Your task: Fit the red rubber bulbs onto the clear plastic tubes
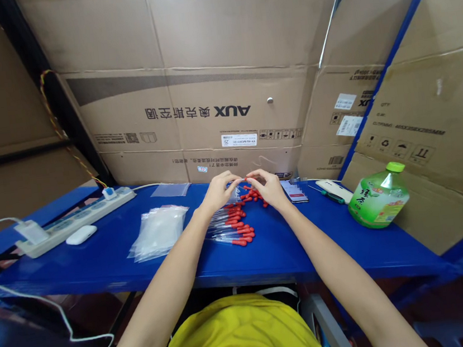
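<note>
My left hand (218, 192) and my right hand (268, 187) meet above the far middle of the table, both with fingers pinched. Between their fingertips is a small dropper (243, 180), its clear tube toward the left hand and its red bulb toward the right. Under and in front of the hands, several droppers (233, 226) with clear tubes and red bulbs lie in a row, bulbs pointing right. Loose red rubber bulbs (253, 195) are heaped beside my right hand. Clear tubes (234, 194) lie beneath the left fingers, partly hidden.
Clear plastic bags (159, 232) are stacked on the blue table (283, 251). At left sit a power strip (80, 217) and a white case (81, 235). A phone (295, 191), a teal-handled tool (333, 196) and a green bottle (379, 200) stand or lie right. Cardboard (196, 93) walls the back.
</note>
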